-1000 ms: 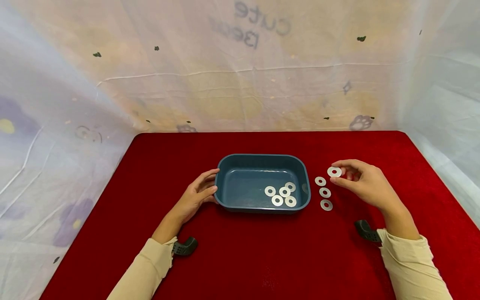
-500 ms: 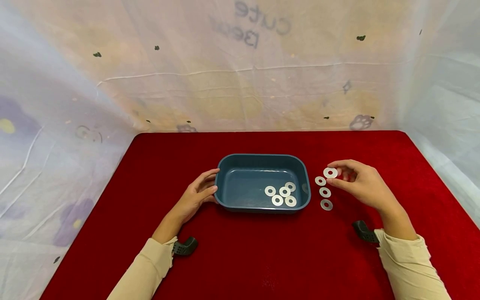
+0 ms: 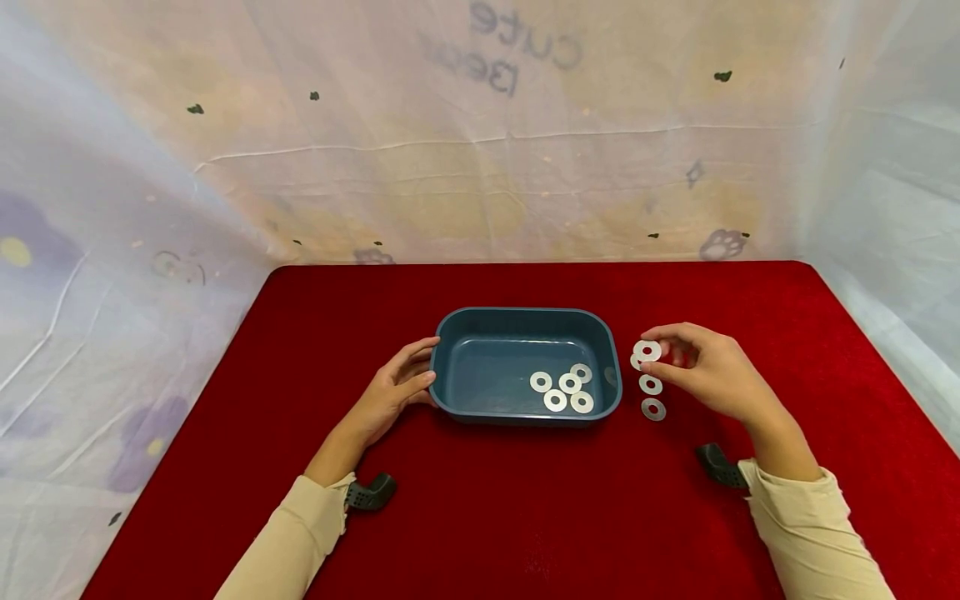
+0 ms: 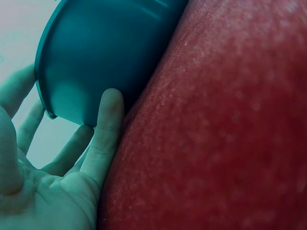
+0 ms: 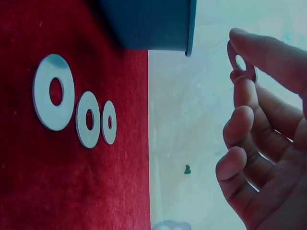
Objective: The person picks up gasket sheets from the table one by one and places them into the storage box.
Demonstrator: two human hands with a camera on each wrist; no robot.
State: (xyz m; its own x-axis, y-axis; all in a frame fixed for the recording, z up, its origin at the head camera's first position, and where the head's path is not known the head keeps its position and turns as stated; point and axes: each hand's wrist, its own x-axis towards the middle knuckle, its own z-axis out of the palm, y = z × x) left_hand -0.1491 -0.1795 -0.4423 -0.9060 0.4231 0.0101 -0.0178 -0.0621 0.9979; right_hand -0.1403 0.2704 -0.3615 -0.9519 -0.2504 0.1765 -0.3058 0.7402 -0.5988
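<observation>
My left hand [image 3: 390,390] touches the left end of a blue-grey rectangular tub [image 3: 480,417] with extended fingers. In the left wrist view, fingertips [image 4: 111,98] lie against the tub's outer wall [image 4: 91,62]. Between thumb and finger, my right hand [image 3: 712,371] pinches a flat metal washer [image 3: 655,351]. It is held over the farthest washer of a short row right of the tub and partly hides it in the head view. The middle washer [image 3: 650,384] and nearest washer [image 3: 653,409] lie flat. Raised above the cloth, the held washer [image 5: 250,72] is tilted in the right wrist view.
Several washers [image 3: 555,401] lie in the right part of the tub, some overlapping. Red cloth [image 3: 517,500] covers the table. A pale printed curtain [image 3: 480,192] rises behind and at both sides. A black device [image 3: 372,492] is worn on each wrist.
My right hand has moved left with the pinched washer, from right of the row to over its farthest washer. The left hand and the tub have stayed in place.
</observation>
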